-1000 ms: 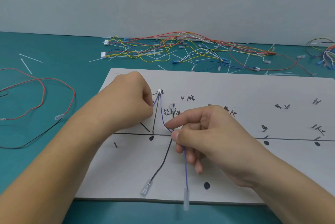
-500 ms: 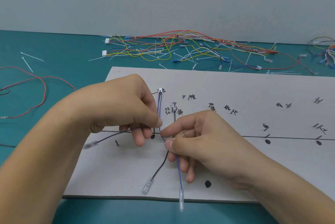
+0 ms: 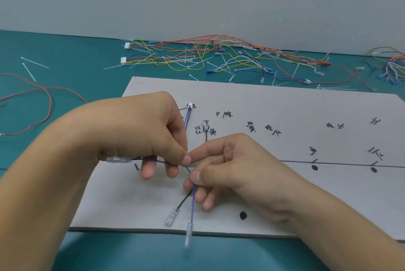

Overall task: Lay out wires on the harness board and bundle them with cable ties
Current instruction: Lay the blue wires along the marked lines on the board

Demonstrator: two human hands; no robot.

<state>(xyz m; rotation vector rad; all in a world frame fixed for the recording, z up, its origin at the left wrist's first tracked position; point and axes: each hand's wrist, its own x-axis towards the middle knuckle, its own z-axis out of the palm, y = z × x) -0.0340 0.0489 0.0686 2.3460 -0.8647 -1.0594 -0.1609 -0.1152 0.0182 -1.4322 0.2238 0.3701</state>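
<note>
While both hands meet over the near left part of the harness board (image 3: pixel 285 106), I see the left hand (image 3: pixel 140 134) pinching the blue wire (image 3: pixel 192 205) between thumb and forefinger, a little nearer than the small white connector (image 3: pixel 190 105) from which this wire comes down. The right hand (image 3: pixel 236 167) grips the same wire just beside and nearer, between thumb and curled fingers, so the two hands almost touch. Below the right hand the blue wire runs toward me and its clear terminal sleeve (image 3: pixel 188 234) hangs past the near edge of the board. A black wire (image 3: pixel 185 199) comes out under the right fingers and ends in another clear sleeve (image 3: pixel 172 218) lying on the board, just left of the blue one. A second blue wire (image 3: pixel 160 161) passes under the left fingers toward the left, to a clear sleeve (image 3: pixel 118 159) at the left wrist. Far on the green table (image 3: pixel 65 51) lies a pile of coloured wires (image 3: pixel 208 55) with loose cable ties (image 3: pixel 30 69), and a red wire (image 3: pixel 43 104) loops at the left.
</note>
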